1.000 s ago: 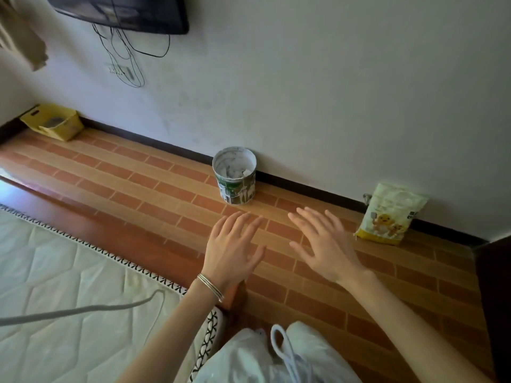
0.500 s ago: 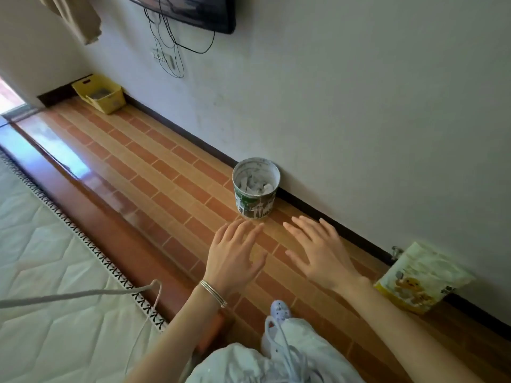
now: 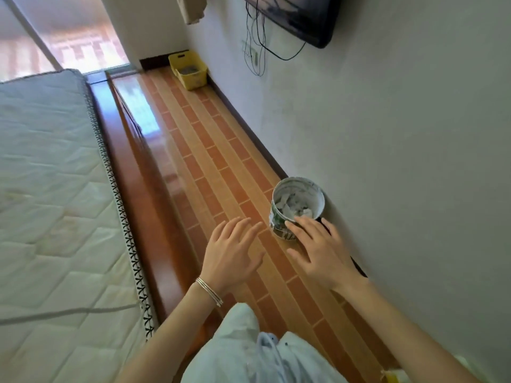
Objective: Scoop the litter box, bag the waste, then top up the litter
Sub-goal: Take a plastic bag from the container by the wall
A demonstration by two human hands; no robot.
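Yellow basket (image 3: 188,69), prob. litter box, swung toward centre w/ head turn; left hand (image 3: 231,252) & right hand (image 3: 318,250) empty, fingers splayed.

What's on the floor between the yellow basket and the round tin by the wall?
Nothing. In the head view, only bare brick-pattern floor tiles run between the yellow basket and the round tin.

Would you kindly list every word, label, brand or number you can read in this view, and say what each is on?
None can be read.
On the round tin: a green and white printed label, too blurred to read.
On the yellow bag: only a corner shows, no legible print.
On the yellow basket and the wall screen: no text visible.
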